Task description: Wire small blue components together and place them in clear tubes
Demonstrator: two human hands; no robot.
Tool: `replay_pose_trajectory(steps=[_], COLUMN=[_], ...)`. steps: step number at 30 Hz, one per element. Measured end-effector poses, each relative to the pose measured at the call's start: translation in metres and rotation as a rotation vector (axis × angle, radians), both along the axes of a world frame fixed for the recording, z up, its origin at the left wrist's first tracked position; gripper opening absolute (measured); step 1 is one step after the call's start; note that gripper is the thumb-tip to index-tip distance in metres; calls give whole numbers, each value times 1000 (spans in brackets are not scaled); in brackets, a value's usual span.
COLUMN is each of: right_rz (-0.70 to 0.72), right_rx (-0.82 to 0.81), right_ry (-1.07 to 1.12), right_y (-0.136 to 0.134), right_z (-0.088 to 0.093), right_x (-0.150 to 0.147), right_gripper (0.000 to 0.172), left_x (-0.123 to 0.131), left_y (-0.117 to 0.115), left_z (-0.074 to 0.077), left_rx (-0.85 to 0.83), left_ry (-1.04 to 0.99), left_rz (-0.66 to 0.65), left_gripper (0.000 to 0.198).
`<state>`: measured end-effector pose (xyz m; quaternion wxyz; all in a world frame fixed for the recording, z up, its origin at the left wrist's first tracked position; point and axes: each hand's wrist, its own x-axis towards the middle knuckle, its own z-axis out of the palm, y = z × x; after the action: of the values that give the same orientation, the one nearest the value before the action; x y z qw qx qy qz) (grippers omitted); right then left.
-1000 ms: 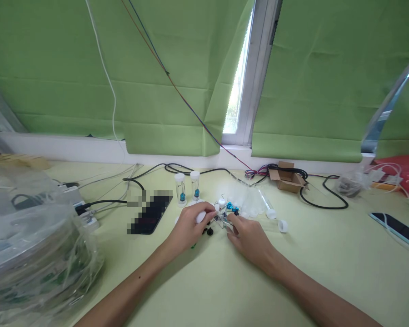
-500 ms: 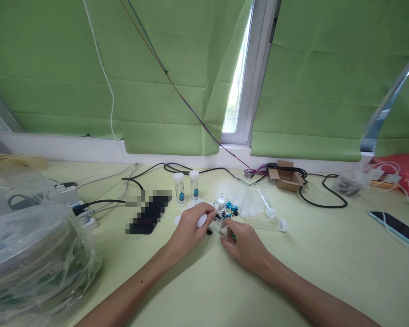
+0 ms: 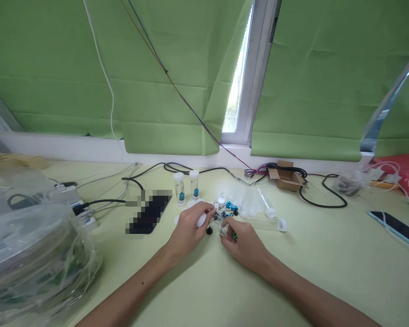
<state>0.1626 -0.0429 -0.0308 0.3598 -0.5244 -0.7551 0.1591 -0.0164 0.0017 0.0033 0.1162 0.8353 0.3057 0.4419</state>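
My left hand [image 3: 192, 222] is closed, with a round white cap [image 3: 201, 220] held in its curled fingers. Its fingertips reach a small white piece at the edge of a pile of small parts. Just to the right, my right hand [image 3: 242, 234] is closed in a pinch over the same pile; a bit of green [image 3: 235, 236] shows by its fingers, but what it grips is too small to name. Between and beyond the hands lie thin metal pieces, small blue parts [image 3: 230, 206] and a black round piece [image 3: 209, 231].
Two clear capped tubes [image 3: 179, 188] with blue parts inside stand behind my left hand. Clear tubes [image 3: 267, 204] lie to the right, near a small cardboard box [image 3: 286, 179]. A dark phone [image 3: 153, 213] lies left, a plastic-wrapped bundle [image 3: 37, 254] further left, another phone [image 3: 400, 229] far right.
The hands stay almost in place. The clear piece seen between them earlier is less visible, and the black round piece below the left fingertips shows more fully.
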Motion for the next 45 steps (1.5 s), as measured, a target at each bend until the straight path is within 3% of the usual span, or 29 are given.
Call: replay_pose_trajectory(steps=[20, 34, 45], right_rz=[41, 13, 53], right_rx=[37, 114, 69], right_ry=[-35, -185, -319], right_y=[-6, -4, -7], right_z=[4, -8, -2], right_x=[-4, -1, -2], right_gripper=[12, 18, 21], left_x=[7, 16, 17], left_y=[-13, -19, -19], left_z=[0, -13, -14], left_rx=[-254, -319, -312], left_ry=[52, 57, 42], left_rz=[-37, 25, 23], left_gripper=[35, 22, 20])
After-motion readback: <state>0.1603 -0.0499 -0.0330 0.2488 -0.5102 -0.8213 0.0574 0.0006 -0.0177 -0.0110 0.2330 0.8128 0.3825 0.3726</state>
